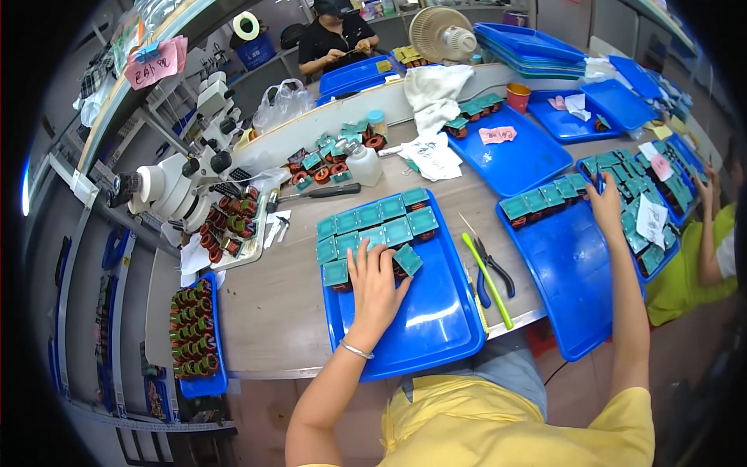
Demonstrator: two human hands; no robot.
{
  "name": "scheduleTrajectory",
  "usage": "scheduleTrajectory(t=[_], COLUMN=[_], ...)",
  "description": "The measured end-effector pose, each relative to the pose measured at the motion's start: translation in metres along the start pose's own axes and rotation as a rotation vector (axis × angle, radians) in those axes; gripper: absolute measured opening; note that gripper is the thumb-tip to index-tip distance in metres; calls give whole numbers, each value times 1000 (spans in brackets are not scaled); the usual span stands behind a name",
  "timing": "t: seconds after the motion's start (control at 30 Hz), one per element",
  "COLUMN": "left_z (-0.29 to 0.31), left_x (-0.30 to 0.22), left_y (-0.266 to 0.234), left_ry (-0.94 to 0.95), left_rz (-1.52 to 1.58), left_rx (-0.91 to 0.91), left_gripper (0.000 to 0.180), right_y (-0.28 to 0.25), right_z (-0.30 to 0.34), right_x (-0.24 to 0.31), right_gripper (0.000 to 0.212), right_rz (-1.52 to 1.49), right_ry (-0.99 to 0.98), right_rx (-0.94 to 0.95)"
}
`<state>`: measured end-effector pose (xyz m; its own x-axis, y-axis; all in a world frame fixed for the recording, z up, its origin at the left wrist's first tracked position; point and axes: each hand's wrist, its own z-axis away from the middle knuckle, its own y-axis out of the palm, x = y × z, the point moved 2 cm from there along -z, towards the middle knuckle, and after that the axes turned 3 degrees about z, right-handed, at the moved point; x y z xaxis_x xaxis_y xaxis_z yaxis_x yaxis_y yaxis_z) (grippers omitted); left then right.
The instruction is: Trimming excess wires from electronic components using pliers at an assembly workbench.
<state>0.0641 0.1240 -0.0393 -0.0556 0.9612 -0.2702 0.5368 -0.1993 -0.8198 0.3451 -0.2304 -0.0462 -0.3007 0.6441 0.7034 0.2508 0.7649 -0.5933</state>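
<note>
My left hand [375, 289] rests over rows of green-topped coil components [369, 218] in a blue tray [405, 342]. Its fingers lie spread across the front row, thumb apart, beside one tilted green-topped component [407, 261]; whether they touch it is unclear. At the right, my right hand [606, 206] reaches to the end of a component row [545, 200] in a second blue tray [572, 280]. Those fingers are closed around something small and dark blue, partly hidden by the hand. Green pliers-side pen-like tool [489, 280] and dark pliers [496, 268] lie between the trays.
Left stand a microscope [167, 187] and a blue tray of coils [198, 338]. Behind are a screwdriver [331, 191], a bottle [362, 163] and another blue tray [510, 159]. A co-worker's arm [710, 226] is at the right; another person [336, 43] sits across.
</note>
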Motion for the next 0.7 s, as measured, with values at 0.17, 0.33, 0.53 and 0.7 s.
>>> scheduleTrajectory(t=[0.17,0.33,0.53,0.7], left_z=[7,15,42,58], left_x=[-3,-35,-83,-95], left_y=[-7,-36,-56,-56], left_ry=[28,-437,-523,-562], left_rz=[73,1395,1966,2216], left_rx=[-26,101,345,475], left_gripper=[49,48,52,53], right_y=[-8,-22,-23,-28], right_z=[83,145,177,189], right_x=[110,171,213,220], right_gripper=[17,20,42,47], right_rz=[-398,-558,-875,-894], right_ry=[-178,-234,-251,-211], right_rx=[168,537,813,887])
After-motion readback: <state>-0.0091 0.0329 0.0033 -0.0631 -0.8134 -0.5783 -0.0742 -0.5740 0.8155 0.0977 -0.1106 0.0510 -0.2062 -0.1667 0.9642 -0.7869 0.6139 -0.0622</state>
